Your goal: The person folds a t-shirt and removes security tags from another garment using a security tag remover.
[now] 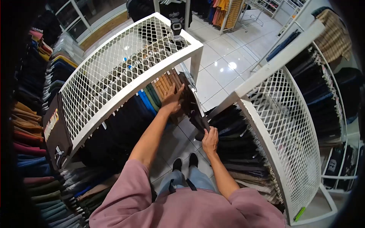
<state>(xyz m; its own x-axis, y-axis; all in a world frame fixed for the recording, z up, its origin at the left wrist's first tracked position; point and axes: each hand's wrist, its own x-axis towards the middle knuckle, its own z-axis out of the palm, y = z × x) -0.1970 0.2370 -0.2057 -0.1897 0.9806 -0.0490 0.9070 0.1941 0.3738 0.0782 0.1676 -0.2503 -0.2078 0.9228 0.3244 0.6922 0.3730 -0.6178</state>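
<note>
My left hand (pixel 173 99) reaches under the white mesh-topped rack (pixel 110 102), its fingers spread against the tan garments (pixel 162 84) and the dark brown garment (pixel 187 99). Lower and to the right, my right hand (pixel 210 140) has its fingers closed round the lower end of that dark brown garment. Along the garment's right side runs a pale metal bar or hanger edge, hard to tell which. Blue and green garments (pixel 152 97) hang left of the tan ones.
A second white mesh rack (pixel 285 133) with dark hanging clothes stands close on the right. Stacked folded clothes (pixel 28 133) line the far left. White floor tiles (pixel 224 68) show between the racks, and a green marker-like object (pixel 299 214) lies at lower right.
</note>
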